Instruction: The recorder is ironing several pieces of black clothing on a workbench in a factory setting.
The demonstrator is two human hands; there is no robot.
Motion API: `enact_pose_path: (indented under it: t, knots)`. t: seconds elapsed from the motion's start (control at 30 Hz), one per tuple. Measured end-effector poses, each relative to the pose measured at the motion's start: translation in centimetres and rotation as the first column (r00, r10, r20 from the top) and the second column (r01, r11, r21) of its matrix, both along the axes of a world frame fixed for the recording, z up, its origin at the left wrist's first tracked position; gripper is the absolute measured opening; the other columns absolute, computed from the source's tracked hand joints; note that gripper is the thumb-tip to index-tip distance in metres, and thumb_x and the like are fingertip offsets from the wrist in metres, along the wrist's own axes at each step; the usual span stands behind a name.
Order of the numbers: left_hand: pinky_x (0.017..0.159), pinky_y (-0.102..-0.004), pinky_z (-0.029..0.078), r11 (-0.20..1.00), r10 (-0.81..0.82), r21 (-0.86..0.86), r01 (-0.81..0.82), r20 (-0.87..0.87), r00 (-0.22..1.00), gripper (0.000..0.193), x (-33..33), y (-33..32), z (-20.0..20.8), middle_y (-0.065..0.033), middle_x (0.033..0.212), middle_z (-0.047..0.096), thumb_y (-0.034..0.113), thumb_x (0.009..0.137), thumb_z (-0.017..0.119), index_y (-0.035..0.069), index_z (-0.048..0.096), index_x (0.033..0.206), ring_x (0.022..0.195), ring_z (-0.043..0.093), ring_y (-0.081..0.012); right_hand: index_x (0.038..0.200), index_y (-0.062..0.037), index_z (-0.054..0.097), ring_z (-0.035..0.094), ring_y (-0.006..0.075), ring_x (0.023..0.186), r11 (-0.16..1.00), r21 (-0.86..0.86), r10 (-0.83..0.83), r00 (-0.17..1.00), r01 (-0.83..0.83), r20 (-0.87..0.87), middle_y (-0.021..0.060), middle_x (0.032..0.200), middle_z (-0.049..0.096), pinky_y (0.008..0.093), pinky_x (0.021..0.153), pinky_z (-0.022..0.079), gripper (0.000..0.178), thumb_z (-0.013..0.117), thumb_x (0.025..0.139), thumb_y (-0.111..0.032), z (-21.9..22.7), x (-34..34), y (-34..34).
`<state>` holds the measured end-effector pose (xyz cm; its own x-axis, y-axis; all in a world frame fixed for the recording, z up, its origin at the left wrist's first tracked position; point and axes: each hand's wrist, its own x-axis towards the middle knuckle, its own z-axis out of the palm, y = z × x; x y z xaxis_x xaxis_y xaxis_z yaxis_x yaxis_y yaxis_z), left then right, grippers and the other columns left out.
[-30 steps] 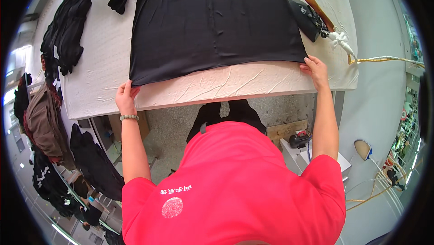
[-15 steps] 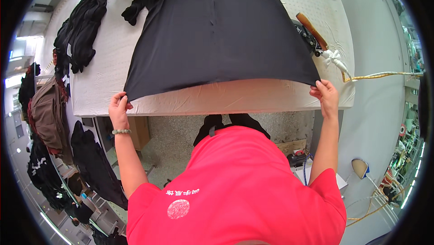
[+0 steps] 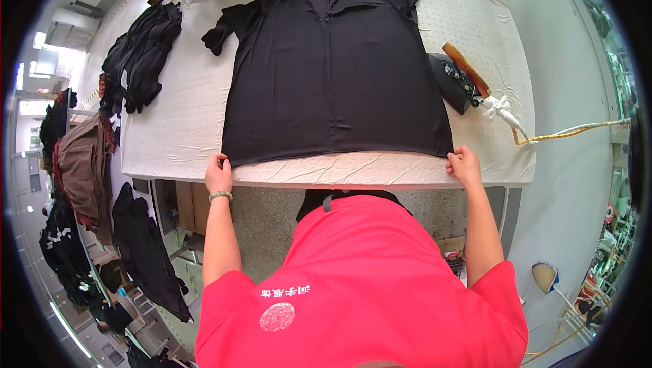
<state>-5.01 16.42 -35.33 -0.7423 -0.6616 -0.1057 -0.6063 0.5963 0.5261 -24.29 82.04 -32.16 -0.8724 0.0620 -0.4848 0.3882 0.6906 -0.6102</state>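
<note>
Along the near edge of the surface (image 3: 170, 130), the left hand (image 3: 219, 176) and right hand (image 3: 466, 167) pinch a black garment (image 3: 339, 89) now lying flatter than before.

so there's a black blouse (image 3: 333, 89) laid out pretty flat on a white padded table (image 3: 173, 123), neckline at the far side, sleeves a bit scrunched. Left hand (image 3: 218, 174) is pinching one bottom corner, right hand (image 3: 464, 166) has the other, and the hem runs between them near the table's close edge. Black iron (image 3: 451, 84) with a brown handle sits just beside the blouse on the right, black clothes (image 3: 142, 55) heaped on the left, beaded bracelet (image 3: 221, 195) on the left wrist btw
</note>
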Motion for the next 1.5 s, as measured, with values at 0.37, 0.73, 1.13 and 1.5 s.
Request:
enact_pose_path:
  t: [0.37, 0.73, 1.13, 1.5]
  knots:
    - [0.102, -0.0423, 0.046, 0.928, -0.215, -0.315, 0.200, -0.014, 0.976, 0.039, -14.0, 0.8, 6.6, -0.0145, 0.125, 0.060, 0.026, 0.088, 0.076, 0.005, 0.064, 0.120, 0.121, 0.056, -0.0342, 0.129, -0.0069, 0.058, 0.066, 0.0369, 0.104, 0.791, 0.604, 0.511, 0.443, 0.093, -0.737, 0.0153, 0.112, 0.069, 0.0455, 0.086, 0.053, 0.047, 0.073, 0.090, -0.027, 5.1, -16.5, -7.4]
    - [0.100, -0.0413, 0.049, 0.864, -0.502, -0.199, 0.462, -0.271, 0.822, 0.049, -48.2, -3.9, 5.0, -0.0167, 0.124, 0.065, 0.037, 0.089, 0.074, 0.004, 0.063, 0.123, 0.118, 0.061, -0.0338, 0.130, -0.0068, 0.059, 0.065, 0.0375, 0.104, 0.635, 0.772, 0.397, 0.845, 0.030, -0.359, 0.0158, 0.113, 0.069, 0.0468, 0.085, 0.052, 0.051, 0.076, 0.088, -0.030, 5.6, -25.9, -9.1]
    - [0.099, -0.0417, 0.051, 0.844, -0.482, 0.014, 0.535, 0.455, 0.749, 0.068, -68.1, 0.9, 3.9, -0.0216, 0.126, 0.067, 0.042, 0.078, 0.081, -0.002, 0.062, 0.127, 0.116, 0.065, -0.0369, 0.136, -0.0028, 0.056, 0.064, 0.0372, 0.115, 0.786, 0.542, 0.539, 0.759, -0.297, -0.366, 0.0217, 0.126, 0.065, 0.0448, 0.096, 0.052, 0.080, 0.083, 0.076, -0.048, 1.6, -55.8, -40.3]
    - [0.090, -0.0465, 0.054, 0.695, -0.715, 0.013, 0.719, 0.112, 0.690, 0.028, -66.5, -1.8, 3.3, -0.0225, 0.103, 0.071, 0.012, 0.080, 0.070, -0.001, 0.068, 0.105, 0.101, 0.067, -0.0402, 0.094, -0.0007, 0.075, 0.072, 0.0369, 0.095, 0.338, 0.653, 0.774, 0.595, -0.678, 0.217, 0.0208, 0.097, 0.074, 0.0469, 0.081, 0.058, 0.018, 0.066, 0.080, -0.007, 3.7, -55.9, -41.1]
